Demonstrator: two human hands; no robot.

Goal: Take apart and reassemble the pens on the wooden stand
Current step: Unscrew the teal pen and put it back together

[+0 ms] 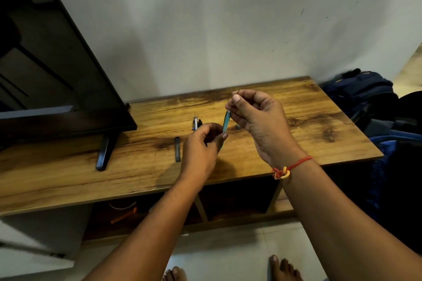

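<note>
Here, holding the teal pen barrel tilted above the counter, pinching its lower end in the left hand fingers and a thin dark rod above its top in the right hand fingers, with a white pen and black cap lying on the counter beyond.

Wall: we see whitish plaster — scuffed, dark specks.
Floor: pale tiles.
Furniture: wooden stand against wall, open shelves below; dark TV on it, left.
Right side: we spot blue bags.
</note>
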